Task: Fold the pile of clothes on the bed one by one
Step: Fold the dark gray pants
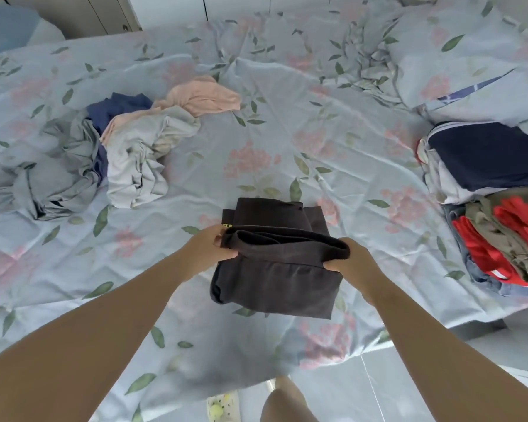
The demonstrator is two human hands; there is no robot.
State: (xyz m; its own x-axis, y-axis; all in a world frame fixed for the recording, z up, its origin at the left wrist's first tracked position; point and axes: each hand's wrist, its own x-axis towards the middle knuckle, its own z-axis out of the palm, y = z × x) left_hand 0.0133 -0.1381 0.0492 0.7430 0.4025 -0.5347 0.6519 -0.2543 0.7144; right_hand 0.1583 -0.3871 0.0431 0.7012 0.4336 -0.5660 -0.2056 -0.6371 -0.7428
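Straight ahead on the pale-blue floral bed (317,132), the half-folded dark brown cloth garment (275,278) has its raised fold running left to right, the left hand (209,248) and right hand (352,266) each gripping one end, equally near

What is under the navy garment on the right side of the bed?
Pale folded clothes show beneath the navy garment, sticking out at its left and near edges. How many pieces lie there is hidden by the navy cloth.

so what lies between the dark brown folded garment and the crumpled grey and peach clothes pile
Between garment and pile, only bare floral bedsheet; head view.
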